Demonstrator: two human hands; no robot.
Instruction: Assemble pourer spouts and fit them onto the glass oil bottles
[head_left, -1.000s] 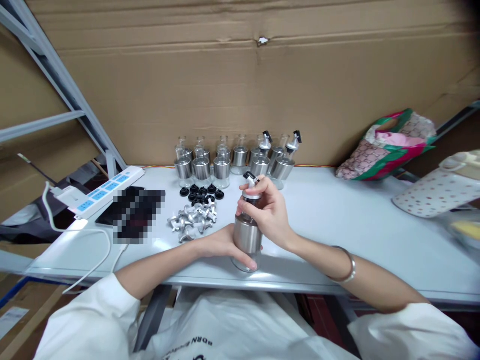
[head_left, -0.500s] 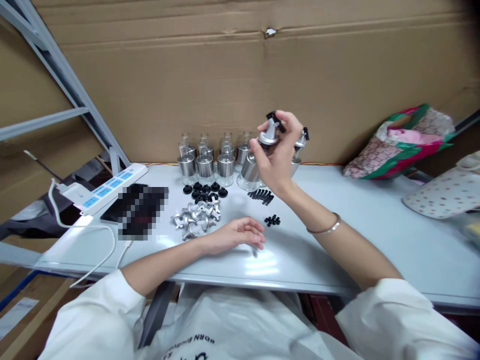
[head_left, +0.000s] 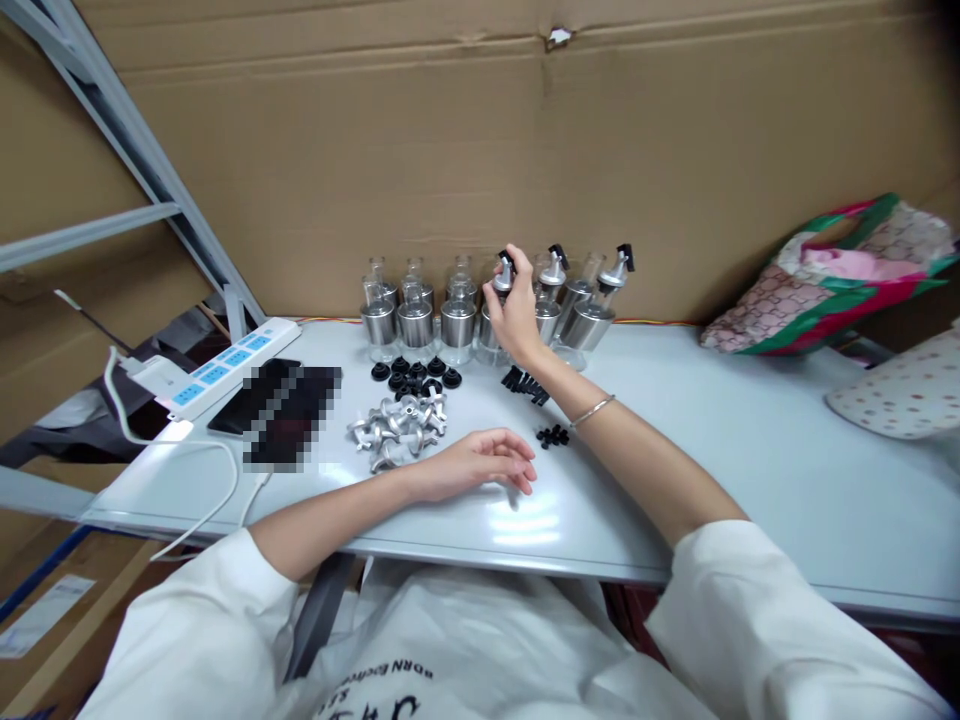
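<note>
My right hand [head_left: 516, 315] is closed around a silver pour spout with a black flip cap [head_left: 504, 277]. It is at the neck height of a steel-sleeved glass bottle [head_left: 487, 335]; my fingers hide whether spout and neck are joined. To its right stand two bottles fitted with like spouts [head_left: 553, 268] [head_left: 616, 268]. My left hand [head_left: 487, 464] rests on the table, fingers loosely apart, holding nothing. Beside it lie a pile of silver spouts [head_left: 397, 428], black stoppers [head_left: 416, 376], black flip caps [head_left: 525, 384] and small black pieces [head_left: 553, 436].
Several spoutless bottles [head_left: 416, 320] stand in rows along the cardboard wall [head_left: 450, 130]. At the left are a power strip [head_left: 232, 365], a dark device [head_left: 292, 410] and white cables. A patterned bag [head_left: 810, 280] and a dotted cloth item [head_left: 892, 390] sit on the right.
My right hand has moved left and slightly down with the pour spout, uncovering a spouted bottle to its right. My left hand stays nearly still. The view has shifted slightly.
</note>
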